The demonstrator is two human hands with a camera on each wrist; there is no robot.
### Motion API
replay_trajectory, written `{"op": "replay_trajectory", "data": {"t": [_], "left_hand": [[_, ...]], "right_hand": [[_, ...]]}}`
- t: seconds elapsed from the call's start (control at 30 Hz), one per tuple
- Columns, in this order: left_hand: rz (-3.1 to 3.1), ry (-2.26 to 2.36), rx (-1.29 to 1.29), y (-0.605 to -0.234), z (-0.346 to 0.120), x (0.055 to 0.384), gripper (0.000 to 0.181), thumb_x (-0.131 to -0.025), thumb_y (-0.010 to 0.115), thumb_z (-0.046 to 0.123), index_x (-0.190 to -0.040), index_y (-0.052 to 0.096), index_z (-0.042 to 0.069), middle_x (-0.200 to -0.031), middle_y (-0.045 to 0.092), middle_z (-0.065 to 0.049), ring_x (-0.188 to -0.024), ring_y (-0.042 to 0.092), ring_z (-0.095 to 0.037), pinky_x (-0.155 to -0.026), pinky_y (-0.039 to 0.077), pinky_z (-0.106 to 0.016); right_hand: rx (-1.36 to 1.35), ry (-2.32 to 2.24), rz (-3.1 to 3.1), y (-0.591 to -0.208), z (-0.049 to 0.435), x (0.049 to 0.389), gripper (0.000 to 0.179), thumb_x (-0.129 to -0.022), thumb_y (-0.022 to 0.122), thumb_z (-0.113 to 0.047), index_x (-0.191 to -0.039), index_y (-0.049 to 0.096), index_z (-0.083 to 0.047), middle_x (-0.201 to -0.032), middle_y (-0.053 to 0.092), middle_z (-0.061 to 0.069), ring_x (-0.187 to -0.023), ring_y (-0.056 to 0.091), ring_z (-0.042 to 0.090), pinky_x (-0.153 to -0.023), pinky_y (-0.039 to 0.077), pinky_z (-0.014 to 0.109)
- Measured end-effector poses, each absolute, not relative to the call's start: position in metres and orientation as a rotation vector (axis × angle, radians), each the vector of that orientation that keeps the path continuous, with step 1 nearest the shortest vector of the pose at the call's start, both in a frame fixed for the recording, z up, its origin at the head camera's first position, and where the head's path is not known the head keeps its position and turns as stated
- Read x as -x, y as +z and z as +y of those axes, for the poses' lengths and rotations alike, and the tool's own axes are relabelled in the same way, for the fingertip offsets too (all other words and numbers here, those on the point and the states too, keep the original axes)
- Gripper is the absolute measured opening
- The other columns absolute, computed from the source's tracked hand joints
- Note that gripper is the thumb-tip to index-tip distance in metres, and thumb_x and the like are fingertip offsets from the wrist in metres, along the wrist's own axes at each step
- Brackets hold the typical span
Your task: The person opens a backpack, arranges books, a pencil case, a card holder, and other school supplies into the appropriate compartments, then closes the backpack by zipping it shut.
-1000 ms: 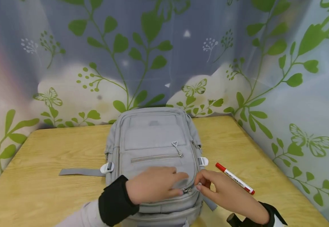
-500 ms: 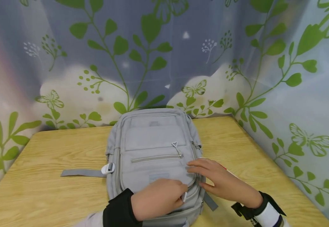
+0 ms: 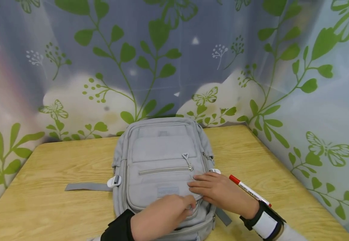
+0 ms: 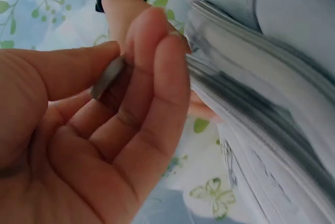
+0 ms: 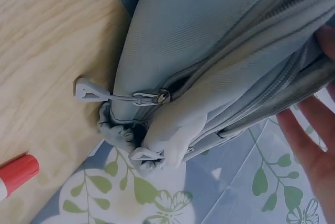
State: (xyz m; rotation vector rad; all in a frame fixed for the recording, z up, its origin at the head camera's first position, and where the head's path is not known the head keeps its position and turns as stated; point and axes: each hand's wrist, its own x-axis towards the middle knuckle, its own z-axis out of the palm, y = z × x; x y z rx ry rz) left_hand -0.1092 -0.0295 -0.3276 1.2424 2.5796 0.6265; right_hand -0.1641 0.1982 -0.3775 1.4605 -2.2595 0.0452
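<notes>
A grey backpack (image 3: 162, 147) lies front side up on the table. At its lower right, my left hand (image 3: 162, 216) pinches the zipper pull (image 4: 108, 77) of the front compartment between thumb and fingers. My right hand (image 3: 222, 192) rests on the bag's right edge, just above the left fingertips, with its fingers stretched over the front panel. In the right wrist view, the right fingers (image 5: 309, 135) touch the edge of the unzipped part, and another zipper pull (image 5: 91, 90) hangs at the bag's side.
A red-capped marker (image 3: 249, 190) lies on the wooden table (image 3: 72, 160), right of the bag. A grey strap (image 3: 87, 186) with a white buckle (image 3: 114, 181) sticks out left. A leaf-patterned curtain (image 3: 162, 67) surrounds the table's back and right.
Earlier the right hand pinched near the bag's right edge while the left lay over the front. The left hand has since taken the zipper pull; the right has settled open on the bag.
</notes>
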Motion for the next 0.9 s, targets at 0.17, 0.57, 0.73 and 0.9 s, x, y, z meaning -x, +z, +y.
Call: {"op": "replay_trajectory", "data": {"t": [0.17, 0.57, 0.73, 0.9], "left_hand": [[2.615, 0.713, -1.026, -0.328, -0.047, 0.106, 0.006, -0.092, 0.049, 0.013, -0.088, 0.054, 0.015, -0.061, 0.046, 0.012, -0.048, 0.04, 0.0, -0.049, 0.037, -0.016], [2.613, 0.834, -0.791, -0.344, -0.157, 0.122, 0.016, -0.092, 0.048, 0.015, -0.076, 0.047, 0.018, -0.055, 0.039, 0.009, -0.045, 0.033, -0.002, -0.045, 0.03, -0.019], [2.797, 0.739, -0.656, -0.347, -0.188, 0.143, 0.01, -0.091, 0.049, 0.014, -0.082, 0.051, 0.015, -0.061, 0.048, 0.005, -0.047, 0.038, -0.005, -0.045, 0.032, -0.022], [3.089, 0.593, -0.574, -0.359, -0.194, 0.168, 0.006, -0.089, 0.053, 0.015, -0.084, 0.052, 0.016, -0.063, 0.051, 0.005, -0.046, 0.036, -0.007, -0.044, 0.029, -0.023]], "right_hand": [[-1.436, 0.094, -2.19, -0.38, 0.2, 0.165, 0.03, -0.088, 0.057, -0.019, -0.118, 0.059, -0.018, -0.117, 0.06, -0.007, -0.111, 0.054, 0.013, -0.089, 0.045, 0.029], [-1.449, 0.191, -2.162, -0.381, 0.206, 0.167, 0.033, -0.098, 0.034, -0.021, -0.115, 0.061, -0.013, -0.112, 0.062, -0.004, -0.106, 0.057, 0.014, -0.081, 0.049, 0.027], [-1.47, 0.203, -2.157, -0.382, 0.207, 0.169, 0.035, -0.098, 0.031, -0.022, -0.116, 0.06, -0.013, -0.114, 0.061, -0.004, -0.108, 0.057, 0.015, -0.083, 0.048, 0.026], [-1.526, 0.26, -2.198, -0.383, 0.206, 0.17, 0.036, -0.098, 0.029, -0.019, -0.121, 0.056, -0.014, -0.119, 0.058, -0.004, -0.111, 0.054, 0.015, -0.086, 0.046, 0.025]]}}
